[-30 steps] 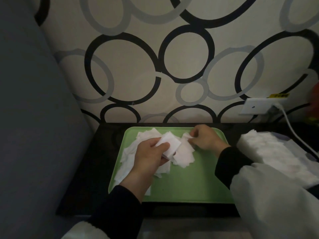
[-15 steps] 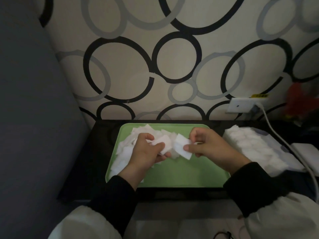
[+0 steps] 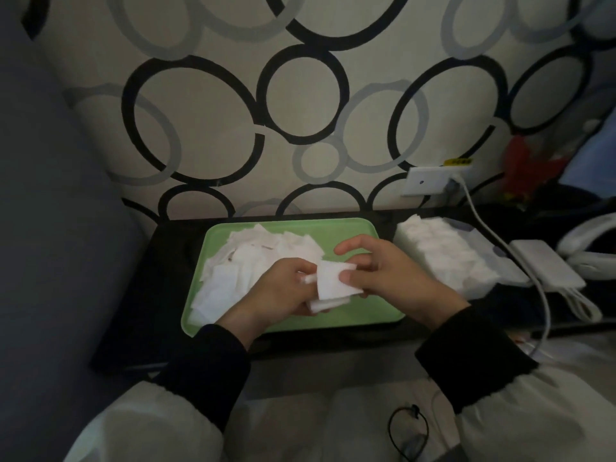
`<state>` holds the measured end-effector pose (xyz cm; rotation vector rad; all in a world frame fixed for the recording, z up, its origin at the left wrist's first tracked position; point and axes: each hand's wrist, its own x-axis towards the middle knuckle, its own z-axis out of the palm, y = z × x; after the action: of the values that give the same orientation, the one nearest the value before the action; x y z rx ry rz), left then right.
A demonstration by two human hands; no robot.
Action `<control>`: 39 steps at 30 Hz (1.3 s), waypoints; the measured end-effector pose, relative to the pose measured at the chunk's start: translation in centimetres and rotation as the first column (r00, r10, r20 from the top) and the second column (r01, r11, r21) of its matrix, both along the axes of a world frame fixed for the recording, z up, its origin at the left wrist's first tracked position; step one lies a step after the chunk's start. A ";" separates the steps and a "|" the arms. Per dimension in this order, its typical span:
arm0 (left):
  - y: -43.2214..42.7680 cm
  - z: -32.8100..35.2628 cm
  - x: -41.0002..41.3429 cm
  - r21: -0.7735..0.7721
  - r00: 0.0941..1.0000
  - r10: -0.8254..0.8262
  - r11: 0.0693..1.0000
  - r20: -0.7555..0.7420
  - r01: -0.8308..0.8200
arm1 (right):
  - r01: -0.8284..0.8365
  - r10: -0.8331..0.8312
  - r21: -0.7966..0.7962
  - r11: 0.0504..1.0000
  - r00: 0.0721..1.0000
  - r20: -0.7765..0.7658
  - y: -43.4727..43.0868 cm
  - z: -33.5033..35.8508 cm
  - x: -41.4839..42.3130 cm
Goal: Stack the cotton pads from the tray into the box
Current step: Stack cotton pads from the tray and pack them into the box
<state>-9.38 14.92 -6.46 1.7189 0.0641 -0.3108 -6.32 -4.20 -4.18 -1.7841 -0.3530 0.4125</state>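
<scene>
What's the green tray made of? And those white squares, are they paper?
The green tray looks like plastic: it is one even colour and smooth, with a faint sheen, rounded corners and a raised rim. The white squares are cotton pads, probably soft pressed cotton rather than paper. They look matte, and the ones held between the left hand and right hand bend limply.

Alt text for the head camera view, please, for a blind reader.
Left hand and right hand hold square white cotton pads above a light green plastic tray with loose pads piled on its left half. A packed row of white pads sits beside it.
</scene>
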 end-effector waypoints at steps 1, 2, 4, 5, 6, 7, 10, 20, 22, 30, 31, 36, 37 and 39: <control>-0.2 0.1 -0.2 -0.003 1.000 -0.010 1.000 0.003 0.010 | -0.003 0.003 -0.012 1.000 1.000 0.003 -0.2 0.0 0.0; -0.3 0.3 -0.3 -0.004 1.000 -0.013 1.000 0.010 0.013 | -0.008 0.008 -0.018 1.000 1.000 0.002 -0.3 -0.1 0.1; -0.5 0.4 -0.4 -0.004 1.000 -0.008 1.000 0.029 0.008 | -0.008 0.008 -0.029 1.000 1.000 0.002 -0.5 -0.1 0.1; -0.5 0.4 -0.5 -0.011 0.999 -0.003 1.000 0.033 0.003 | -0.001 0.001 -0.032 0.999 1.000 0.003 -0.5 -0.2 0.1; -0.6 0.6 -0.6 -0.023 1.000 -0.001 1.000 0.030 0.001 | 0.010 -0.009 -0.033 0.999 1.000 0.003 -0.5 -0.2 0.2; -0.7 0.7 -0.7 -0.033 1.000 0.000 0.999 0.025 0.001 | 0.016 -0.016 -0.029 0.999 1.000 -0.001 -0.6 -0.2 0.2; -1.2 0.9 -0.9 -0.031 1.000 -0.020 0.999 0.013 0.021 | 0.017 -0.018 -0.028 0.999 1.000 -0.016 -1.0 -0.4 0.3; -3.1 1.6 -0.4 -0.083 0.995 0.034 0.996 -0.096 -0.042 | 0.070 -0.069 -0.090 0.994 0.998 0.017 -2.7 -0.9 1.0; -3.8 1.5 -0.2 -0.096 0.996 -0.007 0.995 -0.089 -0.002 | 0.111 -0.100 -0.149 0.983 0.992 0.082 -3.3 -1.1 1.2; -7.7 0.6 1.8 -0.120 0.995 0.081 0.990 0.063 -0.074 | 0.122 -0.120 -0.112 0.986 0.992 0.029 -6.9 -0.9 1.8; -8.4 0.6 2.0 -0.140 0.994 0.092 0.987 0.059 -0.083 | 0.153 -0.152 -0.068 0.986 0.988 0.014 -7.4 -0.8 1.9; -12.1 0.5 3.2 -0.051 0.984 0.101 0.994 0.149 -0.094 | 0.415 -0.411 0.111 0.903 0.910 -0.053 -12.4 -0.3 3.3; -12.9 0.1 3.6 0.017 0.976 0.089 0.995 0.197 -0.094 | 0.443 -0.442 0.091 0.892 0.897 -0.031 -13.7 -0.4 3.6; -14.4 -0.9 4.7 0.163 0.950 0.079 0.978 0.302 -0.133 | 0.470 -0.469 -0.011 0.883 0.882 0.052 -15.6 -0.7 4.2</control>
<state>-4.69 0.52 -7.35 1.9187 -0.0345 0.0357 -2.11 -19.81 -4.92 -1.8320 0.0605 0.0263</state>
